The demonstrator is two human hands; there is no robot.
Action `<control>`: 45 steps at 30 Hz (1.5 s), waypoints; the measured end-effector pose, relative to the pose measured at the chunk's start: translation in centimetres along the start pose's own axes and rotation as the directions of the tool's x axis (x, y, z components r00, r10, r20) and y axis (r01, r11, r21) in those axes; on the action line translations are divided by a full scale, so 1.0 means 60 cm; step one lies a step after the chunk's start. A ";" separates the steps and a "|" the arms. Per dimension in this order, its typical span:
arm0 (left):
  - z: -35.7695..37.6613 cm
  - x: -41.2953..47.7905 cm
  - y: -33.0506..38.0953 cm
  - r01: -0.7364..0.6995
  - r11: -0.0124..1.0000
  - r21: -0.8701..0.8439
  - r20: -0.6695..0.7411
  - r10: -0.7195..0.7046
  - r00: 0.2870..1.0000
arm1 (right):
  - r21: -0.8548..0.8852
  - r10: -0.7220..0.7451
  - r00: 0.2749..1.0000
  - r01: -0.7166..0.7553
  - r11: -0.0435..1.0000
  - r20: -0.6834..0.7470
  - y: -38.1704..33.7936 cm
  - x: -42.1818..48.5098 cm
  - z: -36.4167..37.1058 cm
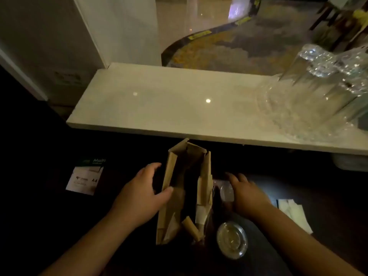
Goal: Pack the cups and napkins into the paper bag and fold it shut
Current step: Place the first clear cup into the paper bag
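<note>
Two hands: left hand (pixel 142 193) grips creased brown paper bag (pixel 185 192); right hand (pixel 246 193) spread over clear plastic cup (pixel 227 191).

Both hands reach forward on bare forearms; left hand (pixel 142 193) curled, thumb extended; right hand (pixel 246 193) palm-down, fingers spread.

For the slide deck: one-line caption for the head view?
Left hand holds the open bag; right hand reaches a lidded cup beside it.
</note>
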State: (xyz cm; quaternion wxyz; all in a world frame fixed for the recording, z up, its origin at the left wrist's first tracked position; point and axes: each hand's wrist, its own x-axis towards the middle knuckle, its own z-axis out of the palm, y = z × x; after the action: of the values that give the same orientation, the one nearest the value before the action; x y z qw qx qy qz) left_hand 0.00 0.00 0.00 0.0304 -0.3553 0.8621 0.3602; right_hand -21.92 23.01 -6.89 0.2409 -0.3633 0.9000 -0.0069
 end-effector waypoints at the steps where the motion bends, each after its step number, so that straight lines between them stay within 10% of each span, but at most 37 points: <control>1: 0.007 -0.001 -0.001 0.023 0.998 -0.051 0.014 -0.022 1.000 | 0.002 0.000 1.000 0.000 1.000 0.010 0.003 0.007 0.006; 11: 0.031 -0.004 0.004 0.098 0.958 -0.270 0.103 -0.072 0.992 | -0.098 0.040 0.999 -0.037 0.995 0.030 -0.027 -0.028 -0.071; 21: 0.019 -0.004 0.014 0.148 0.943 -0.298 0.151 -0.107 0.983 | -0.129 -0.268 0.962 0.259 0.957 -0.059 -0.189 -0.141 -0.322; 35: 0.016 -0.002 0.032 0.132 0.972 -0.194 0.077 -0.119 0.990 | -0.163 -0.181 0.949 0.227 0.960 0.259 -0.291 0.122 -0.054; 45: 0.023 -0.004 0.038 0.111 0.972 -0.206 0.076 -0.097 0.992 | -0.167 -0.171 0.961 0.209 0.963 0.219 -0.290 0.078 -0.067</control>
State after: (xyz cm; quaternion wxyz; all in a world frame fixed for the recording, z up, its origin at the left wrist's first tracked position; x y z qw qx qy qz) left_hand -1.53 2.17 0.41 0.0399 -0.3890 0.7980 0.4586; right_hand -15.26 6.46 -2.04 0.2939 -0.4684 0.8281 0.0920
